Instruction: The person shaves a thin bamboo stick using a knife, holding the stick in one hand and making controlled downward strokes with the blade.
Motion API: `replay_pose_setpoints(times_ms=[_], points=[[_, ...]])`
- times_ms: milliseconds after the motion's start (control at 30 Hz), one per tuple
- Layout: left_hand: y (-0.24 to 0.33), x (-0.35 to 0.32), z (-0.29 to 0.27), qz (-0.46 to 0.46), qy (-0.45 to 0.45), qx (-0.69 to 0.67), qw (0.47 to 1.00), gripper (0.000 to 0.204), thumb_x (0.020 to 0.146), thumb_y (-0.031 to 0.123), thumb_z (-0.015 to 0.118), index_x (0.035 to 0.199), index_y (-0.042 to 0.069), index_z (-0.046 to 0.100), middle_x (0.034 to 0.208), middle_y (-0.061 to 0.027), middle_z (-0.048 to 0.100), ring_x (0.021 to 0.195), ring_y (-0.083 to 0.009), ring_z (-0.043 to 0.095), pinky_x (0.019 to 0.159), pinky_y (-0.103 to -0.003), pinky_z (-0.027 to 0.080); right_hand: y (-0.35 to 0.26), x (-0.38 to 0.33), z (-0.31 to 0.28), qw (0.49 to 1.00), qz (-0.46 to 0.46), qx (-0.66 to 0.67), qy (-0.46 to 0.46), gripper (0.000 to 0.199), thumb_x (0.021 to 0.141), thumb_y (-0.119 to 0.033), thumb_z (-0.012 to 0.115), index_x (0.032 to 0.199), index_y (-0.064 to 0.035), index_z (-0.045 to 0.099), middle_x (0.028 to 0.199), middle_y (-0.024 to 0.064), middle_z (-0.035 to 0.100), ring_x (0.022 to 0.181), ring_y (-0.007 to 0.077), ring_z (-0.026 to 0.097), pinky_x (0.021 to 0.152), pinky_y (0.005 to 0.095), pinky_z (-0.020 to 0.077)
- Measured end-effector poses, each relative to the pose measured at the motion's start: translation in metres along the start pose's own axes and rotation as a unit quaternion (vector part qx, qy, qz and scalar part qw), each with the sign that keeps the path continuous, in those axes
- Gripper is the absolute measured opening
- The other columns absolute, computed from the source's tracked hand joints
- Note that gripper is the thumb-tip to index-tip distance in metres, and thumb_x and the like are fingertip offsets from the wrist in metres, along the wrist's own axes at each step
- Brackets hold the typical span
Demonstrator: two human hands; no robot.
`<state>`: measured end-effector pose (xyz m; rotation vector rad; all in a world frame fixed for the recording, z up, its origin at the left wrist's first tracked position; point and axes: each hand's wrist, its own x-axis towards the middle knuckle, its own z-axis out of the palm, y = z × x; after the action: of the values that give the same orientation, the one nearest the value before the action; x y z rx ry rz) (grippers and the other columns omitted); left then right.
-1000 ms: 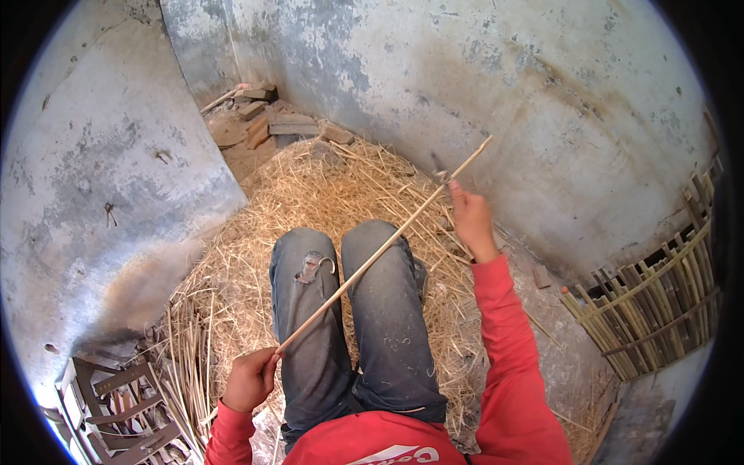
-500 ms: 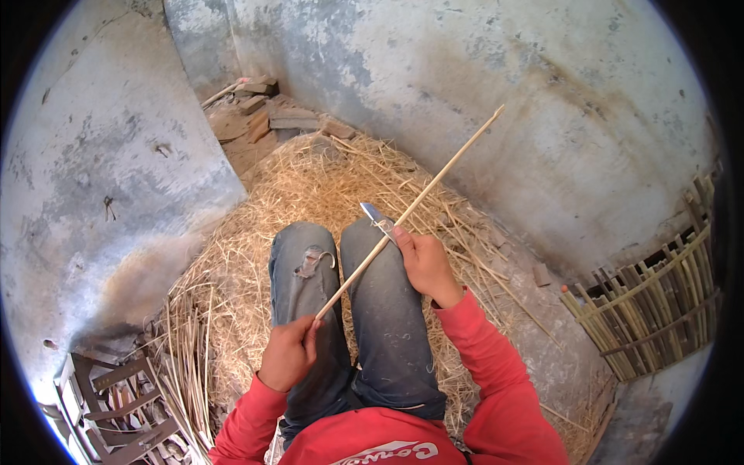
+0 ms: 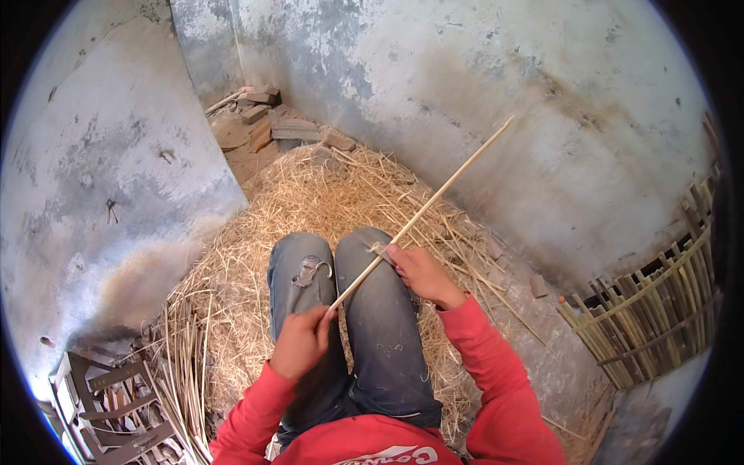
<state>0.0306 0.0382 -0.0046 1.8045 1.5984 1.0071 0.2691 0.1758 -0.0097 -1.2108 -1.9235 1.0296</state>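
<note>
A long, thin pale stick slants across my lap, its far end rising toward the right wall. Its near end is gripped by my left hand, fingers closed, above my left thigh. Over the right knee, my right hand is closed around a knife, with a bit of pink handle showing under the fingers. The thumb presses along the stick. A curled shaving clings beside the stick at that spot. The blade is hard to make out against the jeans.
Straw-like shavings cover the floor around my knees. Thin split sticks lie in a bundle at left, by a dark frame. Bricks sit in the far corner. A slatted panel leans at right. Stained walls enclose the spot.
My right hand has slid a little down the stick toward my left hand, and the knife blade, plain before, is now hardly visible. My left hand has shifted slightly right with the near end.
</note>
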Motion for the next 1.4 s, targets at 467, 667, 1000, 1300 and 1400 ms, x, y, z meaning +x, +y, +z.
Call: replay_pose_setpoints(times_ms=[467, 667, 1000, 1300, 1400], points=[[-0.008, -0.031, -0.013, -0.013, 0.016, 0.024, 0.999, 0.009, 0.094, 0.005, 0.064, 0.093, -0.001, 0.070, 0.064, -0.0206, 0.056, 0.054, -0.0346, 0.056, 0.052, -0.039, 0.043, 0.003, -0.007, 0.003, 0.992, -0.019, -0.010, 0.126, 0.053, 0.103, -0.039, 0.056, 0.074, 0.0045, 0.063, 0.053, 0.0117, 0.046, 0.051, 0.0180, 0.043, 0.052, 0.0381, 0.0370], [-0.013, -0.031, -0.006, 0.009, 0.033, 0.031, 0.999, 0.011, 0.094, 0.005, 0.062, 0.093, -0.001, 0.072, 0.060, -0.0184, 0.055, 0.046, -0.0290, 0.053, 0.049, -0.036, 0.041, 0.004, -0.004, -0.002, 0.998, -0.002, -0.027, 0.057, 0.059, 0.103, -0.042, 0.056, 0.072, 0.0072, 0.063, 0.052, 0.0177, 0.047, 0.049, 0.0229, 0.043, 0.053, 0.0410, 0.0393], [-0.016, -0.033, -0.007, -0.041, 0.007, -0.013, 0.999, 0.015, 0.096, 0.007, 0.061, 0.095, -0.001, 0.073, 0.058, -0.0134, 0.057, 0.047, -0.0203, 0.055, 0.050, -0.032, 0.042, 0.002, 0.009, -0.024, 0.988, 0.007, -0.028, -0.149, 0.061, 0.105, -0.044, 0.054, 0.063, 0.0007, 0.055, 0.056, -0.0025, 0.046, 0.053, 0.0106, 0.039, 0.051, 0.0329, 0.0341], [-0.010, -0.029, 0.002, -0.026, 0.019, 0.014, 0.999, 0.013, 0.096, 0.006, 0.062, 0.096, -0.002, 0.072, 0.060, -0.0157, 0.058, 0.049, -0.0238, 0.058, 0.051, -0.034, 0.043, 0.008, 0.001, -0.003, 0.975, -0.055, 0.172, 0.132, 0.037, 0.094, -0.035, 0.072, 0.076, -0.0032, 0.066, 0.059, -0.0024, 0.051, 0.055, 0.0110, 0.045, 0.055, 0.0338, 0.0395], [-0.010, -0.030, 0.006, 0.013, 0.056, 0.033, 0.998, 0.011, 0.094, 0.004, 0.063, 0.096, -0.002, 0.072, 0.062, -0.0184, 0.059, 0.051, -0.0303, 0.060, 0.051, -0.036, 0.044, -0.019, -0.008, -0.002, 0.992, -0.039, 0.028, 0.117, 0.029, 0.089, -0.025, 0.076, 0.076, -0.0018, 0.064, 0.059, 0.0026, 0.053, 0.054, 0.0135, 0.047, 0.054, 0.0358, 0.0395]])
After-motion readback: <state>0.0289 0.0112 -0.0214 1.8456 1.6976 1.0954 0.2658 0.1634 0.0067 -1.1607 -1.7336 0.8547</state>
